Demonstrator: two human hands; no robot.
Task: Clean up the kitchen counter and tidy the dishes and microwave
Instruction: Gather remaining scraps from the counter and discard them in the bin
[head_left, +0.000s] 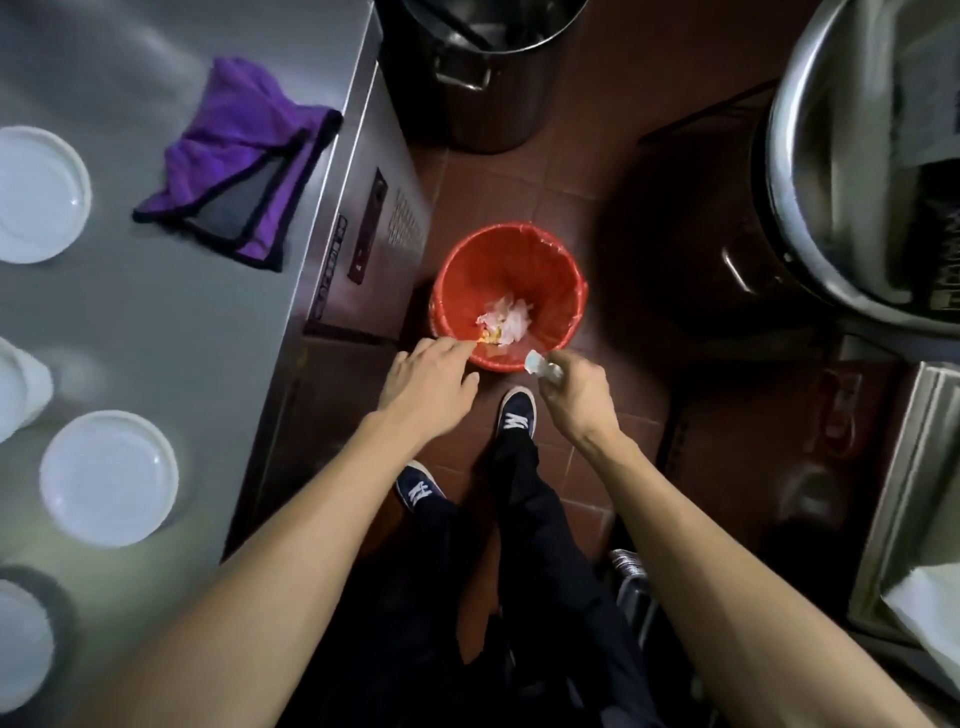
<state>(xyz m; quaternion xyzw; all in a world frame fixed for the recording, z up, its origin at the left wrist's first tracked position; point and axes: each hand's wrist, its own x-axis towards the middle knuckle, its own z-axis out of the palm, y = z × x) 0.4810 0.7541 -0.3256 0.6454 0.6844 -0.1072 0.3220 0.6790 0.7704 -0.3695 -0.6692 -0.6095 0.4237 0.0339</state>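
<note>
Head view looks straight down on a red waste bin (506, 291) standing on brown floor tiles (571, 171), just beside the front face of a steel counter (171, 332). This bin is the reference for all positions below.

Left hand (428, 382): held at the bin's near rim, on the counter side. Fingers extend toward the rim and lie loosely together; a small orange-yellow scrap (485, 339) shows right at the fingertips, but whether the fingers pinch it or it lies inside the bin cannot be told.

Right hand (574, 392): held at the near rim on the side away from the counter. Fingers are curled round a small crumpled whitish piece of waste (540, 364), whose free end sticks out toward the bin, just over the rim edge.

Bin contents — crumpled white paper (506, 319) at the bottom, with orange-yellow bits on its near side.

Counter top, left of the bin: a purple cloth with a dark border (239, 166) lies bunched near the counter edge; white plates (109, 478) sit further from the bin, well apart from both hands.

Beyond the bin stands a large steel pot (483, 67); another large steel vessel (852, 171) sits on the side opposite the counter. Two dark shoes (517, 415) stand on the tiles just on the near side of the bin.
</note>
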